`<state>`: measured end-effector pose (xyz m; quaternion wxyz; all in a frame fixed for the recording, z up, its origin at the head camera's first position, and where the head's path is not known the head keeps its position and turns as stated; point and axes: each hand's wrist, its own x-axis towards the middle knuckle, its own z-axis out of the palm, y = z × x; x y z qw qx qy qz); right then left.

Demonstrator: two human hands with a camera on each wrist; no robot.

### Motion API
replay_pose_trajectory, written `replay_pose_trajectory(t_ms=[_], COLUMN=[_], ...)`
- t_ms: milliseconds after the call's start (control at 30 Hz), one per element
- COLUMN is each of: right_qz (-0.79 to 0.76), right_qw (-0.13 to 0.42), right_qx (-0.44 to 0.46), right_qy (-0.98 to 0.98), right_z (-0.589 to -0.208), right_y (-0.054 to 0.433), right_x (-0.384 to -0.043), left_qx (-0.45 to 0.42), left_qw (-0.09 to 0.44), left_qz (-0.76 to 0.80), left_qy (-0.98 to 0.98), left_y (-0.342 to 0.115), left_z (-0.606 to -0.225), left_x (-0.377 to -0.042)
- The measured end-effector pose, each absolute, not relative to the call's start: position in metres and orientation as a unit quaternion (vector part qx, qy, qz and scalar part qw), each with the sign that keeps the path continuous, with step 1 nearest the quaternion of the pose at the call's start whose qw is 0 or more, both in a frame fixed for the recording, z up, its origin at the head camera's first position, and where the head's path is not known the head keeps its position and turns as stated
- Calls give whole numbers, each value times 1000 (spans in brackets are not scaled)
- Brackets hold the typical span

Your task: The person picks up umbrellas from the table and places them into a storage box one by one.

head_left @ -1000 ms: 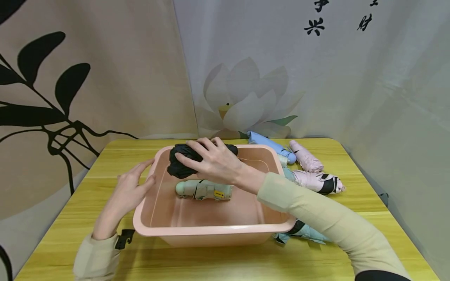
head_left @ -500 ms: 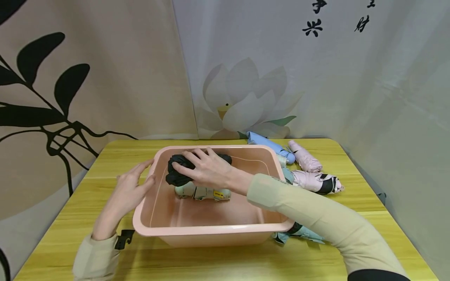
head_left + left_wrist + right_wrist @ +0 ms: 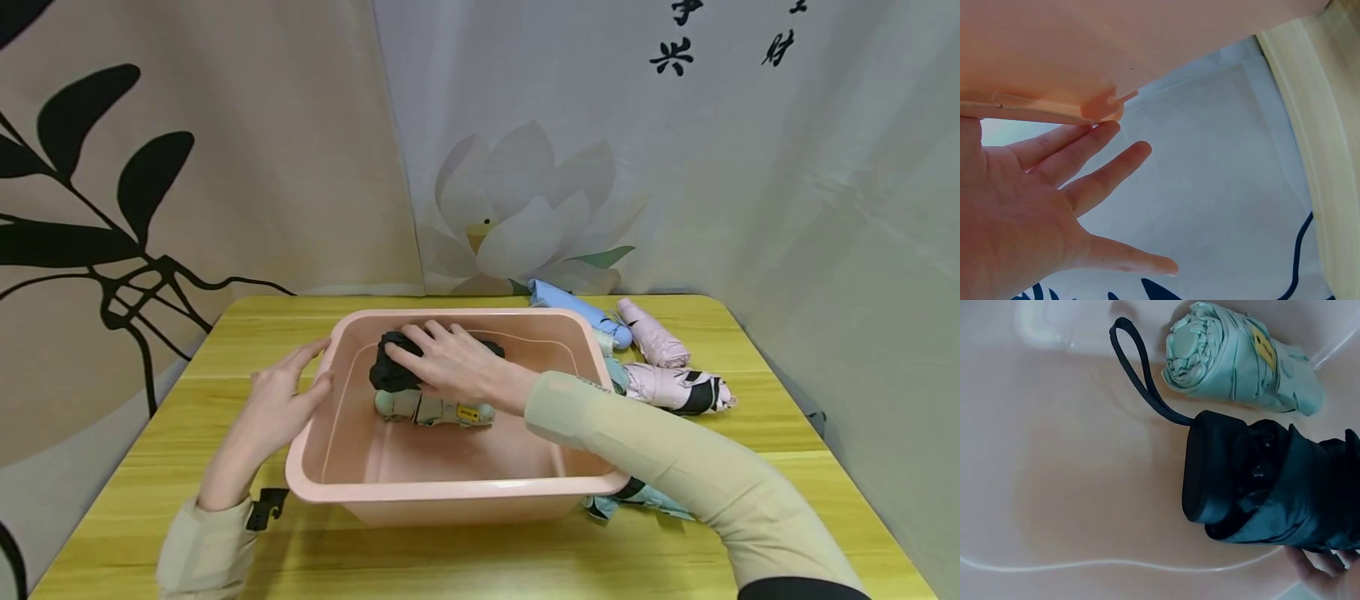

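Note:
Inside the pink tub (image 3: 465, 492), my right hand (image 3: 459, 365) grips a folded black umbrella (image 3: 396, 372) from above. Its handle end, with a looped wrist strap (image 3: 1141, 381), shows in the right wrist view, and fingers curl round its far side. A rolled mint-green umbrella (image 3: 1235, 369) with a yellow tag lies beside it on the tub floor, partly covered by the black one in the head view. My left hand (image 3: 281, 407) rests at the tub's left rim; the left wrist view shows its fingers (image 3: 1110, 178) spread and straight, with some fingertips touching the rim.
Right of the tub on the wooden table (image 3: 450, 567) lie more folded umbrellas: a blue one (image 3: 573, 310), a pale pink one (image 3: 654, 335) and a pink-and-black one (image 3: 686, 388). A light teal one (image 3: 656, 500) is partly under my right sleeve. A curtain hangs behind.
My right hand has lowered the black umbrella from near the back rim into the tub, behind the mint-green umbrella. The left hand has stayed at the rim.

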<state>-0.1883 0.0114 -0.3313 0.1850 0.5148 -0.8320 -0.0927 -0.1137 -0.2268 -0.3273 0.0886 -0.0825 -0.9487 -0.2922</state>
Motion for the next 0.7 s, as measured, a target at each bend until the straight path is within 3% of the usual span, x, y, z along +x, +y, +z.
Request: replay_pose_trajectory(t_ms=[200, 700], right_qz=[-82, -122], right_qw=[169, 200], right_qx=[513, 510], right_qy=[-838, -828], right_z=[-333, -326], right_y=[12, 9], right_x=[-189, -186], left_qx=[-85, -84], left_qw=[91, 92], left_qz=[-291, -290], left_qy=[-949, -949], left_y=[-227, -227], left_z=[-327, -328], left_x=[-113, -113])
